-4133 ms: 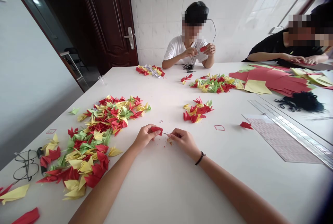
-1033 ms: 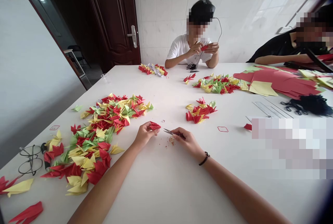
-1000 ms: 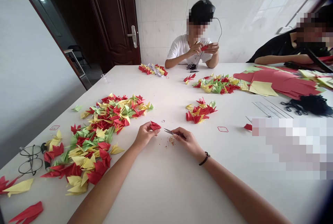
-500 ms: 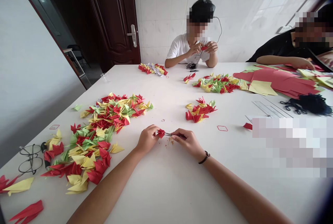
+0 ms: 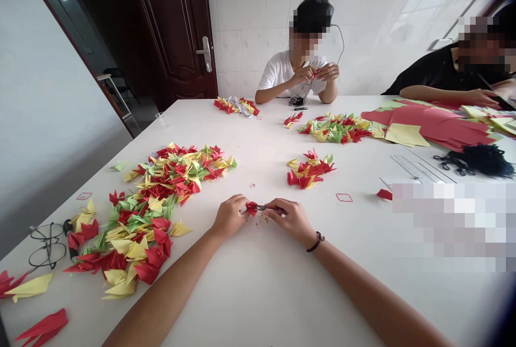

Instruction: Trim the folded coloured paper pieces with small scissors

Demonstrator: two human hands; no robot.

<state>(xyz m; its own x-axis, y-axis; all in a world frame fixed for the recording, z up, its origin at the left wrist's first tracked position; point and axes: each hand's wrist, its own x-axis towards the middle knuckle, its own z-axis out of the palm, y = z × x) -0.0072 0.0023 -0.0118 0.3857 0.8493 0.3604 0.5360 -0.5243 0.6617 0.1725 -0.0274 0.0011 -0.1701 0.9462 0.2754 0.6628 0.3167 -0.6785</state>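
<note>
And now they meet! A second ago the tool [image 5: 264,207] stood clear of the red paper [image 5: 252,208]; now its tips are right at it, and the paper has come across towards the right hand [image 5: 291,218]. The left hand [image 5: 230,218] pinches that paper between the two hands, over the table [image 5: 242,293], just beyond some crumbs [image 5: 266,220]. The right hand pinches the tool, which lies crosswise, tips to the left. The paper is bunched in the fingers, too small to tell its long axis. Count them: one paper, one tool, one bracelet [image 5: 316,241], one pair of glasses [image 5: 47,247], two co-workers opposite, one in white [image 5: 274,75], one in black [image 5: 427,70].
</note>
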